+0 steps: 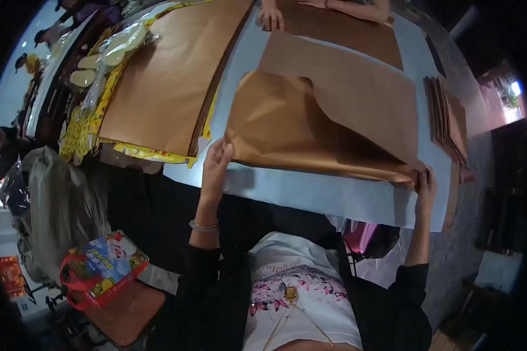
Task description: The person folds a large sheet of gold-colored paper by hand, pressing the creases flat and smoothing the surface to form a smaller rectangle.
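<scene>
A large brown sheet [281,126], shiny on the upturned side, lies over the near part of the white-covered table [310,187]. My left hand [218,153] is closed on its near left corner, fingers pinching the edge. At the opposite end my right hand [426,180] grips the near right corner. Between my hands the sheet bulges upward, with its far edge curling in a wave. Beneath and beyond it, a flat matte brown sheet [363,93] stretches across the table.
A tall stack of brown sheets [170,70] stands at left on yellow wrapping [152,153]. Folded brown pieces [448,120] sit at the right edge. Across the table, another person's hand [271,17] touches a further brown sheet [345,29]. A red-handled bag [108,263] rests on a stool below left.
</scene>
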A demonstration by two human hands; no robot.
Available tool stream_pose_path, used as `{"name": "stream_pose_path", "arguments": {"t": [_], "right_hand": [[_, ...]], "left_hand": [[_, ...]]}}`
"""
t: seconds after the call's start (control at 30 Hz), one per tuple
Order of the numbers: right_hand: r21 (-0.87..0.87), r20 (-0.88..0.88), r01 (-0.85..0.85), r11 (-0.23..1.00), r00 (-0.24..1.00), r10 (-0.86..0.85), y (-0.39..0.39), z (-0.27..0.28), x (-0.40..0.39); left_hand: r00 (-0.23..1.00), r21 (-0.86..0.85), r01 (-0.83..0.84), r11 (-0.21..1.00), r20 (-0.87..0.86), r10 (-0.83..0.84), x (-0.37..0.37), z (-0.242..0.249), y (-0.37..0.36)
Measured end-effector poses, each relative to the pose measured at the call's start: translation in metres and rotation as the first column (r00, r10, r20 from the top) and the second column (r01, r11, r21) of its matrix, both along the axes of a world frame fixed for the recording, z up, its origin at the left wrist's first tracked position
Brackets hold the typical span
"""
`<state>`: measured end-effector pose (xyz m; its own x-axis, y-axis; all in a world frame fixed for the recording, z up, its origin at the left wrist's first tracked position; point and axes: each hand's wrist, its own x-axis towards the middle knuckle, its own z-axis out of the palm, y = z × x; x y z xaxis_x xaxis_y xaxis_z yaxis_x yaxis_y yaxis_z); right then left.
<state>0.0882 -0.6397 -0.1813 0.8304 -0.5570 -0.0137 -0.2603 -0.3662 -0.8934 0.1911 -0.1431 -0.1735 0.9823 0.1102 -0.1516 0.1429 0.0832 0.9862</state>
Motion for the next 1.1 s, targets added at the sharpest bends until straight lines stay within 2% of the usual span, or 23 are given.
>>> {"name": "stream_pose_path", "arguments": {"t": [0.07, 0.1, 0.13, 0.2, 0.23, 0.27, 0.33, 0.4, 0.43, 0.47, 0.5, 0.53, 0.57, 0.6, 0.63, 0.67, 0.7, 0.8, 0.87, 0.9, 0.93, 1.0, 1.1], "right_hand": [[-0.030, 0.038, -0.111, 0.993, 0.993, 0.112, 0.005, 0.013, 0.006], [-0.098, 0.114, -0.028, 0.995, 0.993, 0.039, 0.008, 0.018, 0.008], [-0.161, 0.192, 0.065, 0.985, 0.981, -0.033, 0.011, 0.021, 0.009], [-0.054, 0.225, 0.012, 0.998, 0.974, 0.000, -0.006, 0.018, 0.009], [-0.169, 0.299, 0.029, 0.985, 0.954, 0.023, -0.009, 0.025, 0.012], [-0.281, 0.367, 0.056, 0.958, 0.929, 0.054, -0.010, 0.034, 0.012], [-0.373, 0.355, 0.149, 0.916, 0.935, -0.007, -0.003, 0.056, 0.011], [-0.306, 0.380, 0.209, 0.929, 0.921, -0.082, 0.023, 0.073, 0.015], [-0.476, 0.396, 0.164, 0.864, 0.917, 0.045, 0.032, 0.072, 0.020], [-0.481, 0.394, 0.174, 0.859, 0.919, 0.034, 0.022, 0.062, 0.013], [-0.212, 0.096, 0.083, 0.974, 0.993, -0.063, 0.002, 0.047, 0.002], [0.094, -0.220, 0.088, 0.992, 0.973, -0.066, -0.011, 0.034, -0.007], [-0.070, -0.161, 0.082, 0.994, 0.983, -0.092, -0.007, 0.025, -0.011], [-0.232, -0.105, 0.081, 0.969, 0.989, -0.108, -0.002, 0.015, -0.012], [-0.115, -0.177, 0.124, 0.986, 0.974, -0.143, -0.004, 0.004, -0.017], [-0.126, -0.177, 0.149, 0.981, 0.969, -0.170, 0.003, 0.010, -0.020], [-0.130, -0.101, 0.180, 0.975, 0.976, -0.194, 0.014, 0.014, -0.019], [-0.013, -0.015, 0.223, 0.975, 0.975, -0.224, 0.017, 0.032, -0.022], [-0.292, 0.067, 0.123, 0.949, 0.992, -0.107, 0.009, 0.039, -0.020], [-0.267, 0.002, 0.085, 0.960, 0.996, -0.088, -0.002, 0.037, -0.020], [-0.265, 0.006, 0.093, 0.960, 0.995, -0.095, -0.006, 0.035, -0.021], [-0.278, -0.198, 0.015, 0.960, 0.978, -0.072, -0.009, 0.030, -0.024], [-0.145, -0.177, 0.076, 0.987, 0.979, -0.101, -0.001, 0.019, -0.034]], "left_hand": [[0.985, 0.163, 0.159, 0.974, 0.038, -0.167, -0.005, -0.014, 0.005], [0.985, 0.045, 0.172, 0.984, -0.003, -0.172, -0.003, -0.018, 0.006], [0.987, 0.047, 0.158, 0.986, -0.005, -0.158, -0.002, -0.017, 0.006], [0.975, -0.013, 0.023, 1.000, 0.220, -0.019, 0.002, -0.013, 0.001], [0.959, -0.112, -0.071, 0.991, 0.265, 0.098, 0.001, 0.005, -0.010], [0.959, -0.114, -0.069, 0.991, 0.265, 0.098, 0.001, 0.016, -0.015], [0.830, -0.118, -0.223, 0.968, 0.497, 0.252, 0.003, 0.033, -0.020], [0.844, -0.093, -0.187, 0.978, 0.494, 0.209, 0.000, 0.041, -0.017], [0.872, -0.082, -0.211, 0.974, 0.434, 0.226, 0.002, 0.039, -0.021], [0.898, -0.070, -0.228, 0.971, 0.371, 0.238, 0.003, 0.036, -0.025], [0.902, -0.079, -0.211, 0.974, 0.367, 0.225, 0.003, 0.026, -0.025], [0.928, 0.093, -0.212, 0.973, 0.331, 0.171, 0.004, 0.011, -0.024], [0.951, 0.265, -0.195, 0.944, 0.286, 0.116, 0.003, 0.004, -0.028], [0.953, 0.205, -0.206, 0.957, 0.263, 0.149, 0.000, -0.001, -0.035], [0.962, 0.160, -0.194, 0.968, 0.224, 0.156, -0.002, -0.001, -0.041], [0.969, 0.113, -0.186, 0.976, 0.187, 0.162, -0.003, 0.001, -0.043], [0.943, 0.272, -0.233, 0.934, 0.299, 0.148, -0.001, 0.000, -0.040], [0.887, 0.429, -0.186, 0.884, 0.460, -0.037, 0.011, 0.037, -0.033], [0.927, 0.489, -0.057, 0.870, 0.349, -0.136, 0.021, 0.073, -0.034], [0.957, 0.518, -0.006, 0.855, 0.250, -0.145, 0.028, 0.075, -0.031], [0.955, 0.519, -0.002, 0.855, 0.254, -0.152, 0.031, 0.076, -0.032], [0.964, 0.558, -0.032, 0.829, 0.235, -0.121, 0.035, 0.074, -0.032], [0.978, 0.646, -0.038, 0.763, 0.180, -0.103, 0.032, 0.060, -0.037]]}}
